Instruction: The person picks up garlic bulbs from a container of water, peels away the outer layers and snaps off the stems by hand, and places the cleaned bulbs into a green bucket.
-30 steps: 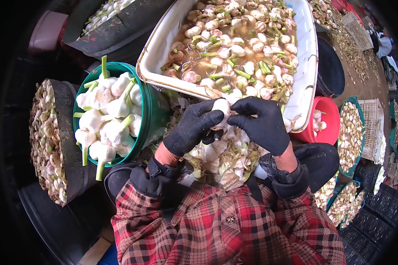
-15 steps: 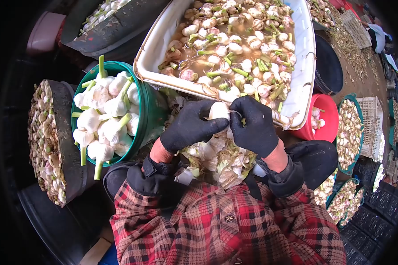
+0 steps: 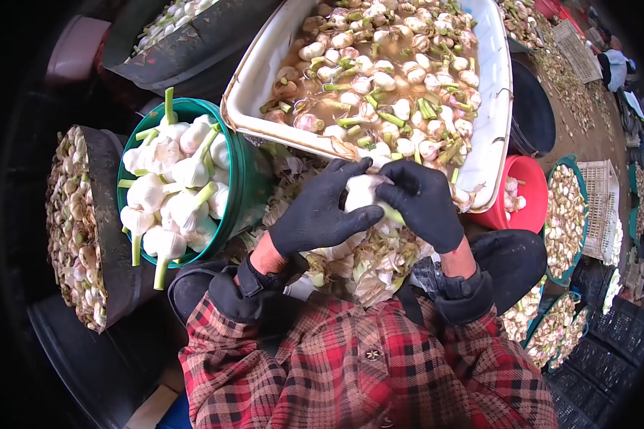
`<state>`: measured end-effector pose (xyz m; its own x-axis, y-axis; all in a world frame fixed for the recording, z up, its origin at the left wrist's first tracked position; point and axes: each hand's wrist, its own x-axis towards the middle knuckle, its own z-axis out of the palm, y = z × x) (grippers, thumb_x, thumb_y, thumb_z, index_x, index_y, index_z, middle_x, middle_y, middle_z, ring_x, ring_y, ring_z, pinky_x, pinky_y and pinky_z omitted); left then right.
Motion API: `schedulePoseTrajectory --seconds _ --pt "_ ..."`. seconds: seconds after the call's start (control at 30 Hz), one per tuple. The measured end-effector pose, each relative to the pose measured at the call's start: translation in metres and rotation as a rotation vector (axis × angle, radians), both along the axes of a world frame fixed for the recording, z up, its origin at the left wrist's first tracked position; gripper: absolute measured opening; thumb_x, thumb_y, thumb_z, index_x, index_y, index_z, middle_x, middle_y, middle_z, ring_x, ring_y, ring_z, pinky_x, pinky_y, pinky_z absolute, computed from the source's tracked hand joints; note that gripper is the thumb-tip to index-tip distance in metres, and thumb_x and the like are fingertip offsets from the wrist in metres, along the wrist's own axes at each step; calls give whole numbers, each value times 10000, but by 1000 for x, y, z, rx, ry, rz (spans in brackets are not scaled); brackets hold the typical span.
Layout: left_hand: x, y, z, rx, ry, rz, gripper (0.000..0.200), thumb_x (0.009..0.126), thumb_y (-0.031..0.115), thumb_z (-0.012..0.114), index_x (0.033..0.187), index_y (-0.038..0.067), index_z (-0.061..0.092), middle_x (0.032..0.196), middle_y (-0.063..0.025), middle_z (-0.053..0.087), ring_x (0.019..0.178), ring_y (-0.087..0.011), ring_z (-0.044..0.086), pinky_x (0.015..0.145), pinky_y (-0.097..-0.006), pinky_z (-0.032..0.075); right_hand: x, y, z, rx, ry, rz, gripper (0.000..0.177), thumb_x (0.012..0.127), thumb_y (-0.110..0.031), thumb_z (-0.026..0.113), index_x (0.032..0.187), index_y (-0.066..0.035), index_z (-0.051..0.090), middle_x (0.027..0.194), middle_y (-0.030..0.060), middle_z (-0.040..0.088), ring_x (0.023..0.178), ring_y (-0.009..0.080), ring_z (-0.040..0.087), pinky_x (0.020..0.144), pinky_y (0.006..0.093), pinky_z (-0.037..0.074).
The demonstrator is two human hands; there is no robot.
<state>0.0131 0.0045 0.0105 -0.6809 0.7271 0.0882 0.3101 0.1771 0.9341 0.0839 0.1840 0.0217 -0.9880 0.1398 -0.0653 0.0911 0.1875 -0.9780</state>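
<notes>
Bulb (image 3: pixel 361 190) between left hand (image 3: pixel 316 213) and right hand (image 3: pixel 427 205), tub (image 3: pixel 491 93) ahead, bucket (image 3: pixel 249 175) left, pail (image 3: pixel 534 180) right

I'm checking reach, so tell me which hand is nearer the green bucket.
Left. The left hand is to the right of the green bucket, apart from it; the right hand is farther right, on the garlic bulb's other side.

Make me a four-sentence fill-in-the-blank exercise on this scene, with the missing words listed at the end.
1. The gloves on the left hand and right hand are coloured ____.
2. Held between the two hands is a single bulb of ____.
3. At the person's left, the bucket heaped with white bulbs is coloured ____.
4. Ahead, the tub holding brownish water is coloured ____.

Missing words: black; garlic; green; white.
</notes>
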Motion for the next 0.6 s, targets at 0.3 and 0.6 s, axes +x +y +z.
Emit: schedulePoseTrajectory --seconds 0.3,0.6 --pt "7 4 -20 156 -57 138 415 810 158 673 1171 -32 592 1023 -177 626 928 -234 618 804 -349 483 -4 -3 -26 177 37 -241 123 826 -73 644 814 47 623 612 134 598 578 156 545 567 329 438" --pt "1 -4 9 518 -730 28 514 865 139 530 1345 -28 450 1330 -110 511 1172 -156 496 1006 -301 385 -6 -3 -32 234 84 -510 110 844 -63 632 853 45 612 681 72 606 633 120 507 605 300 436"
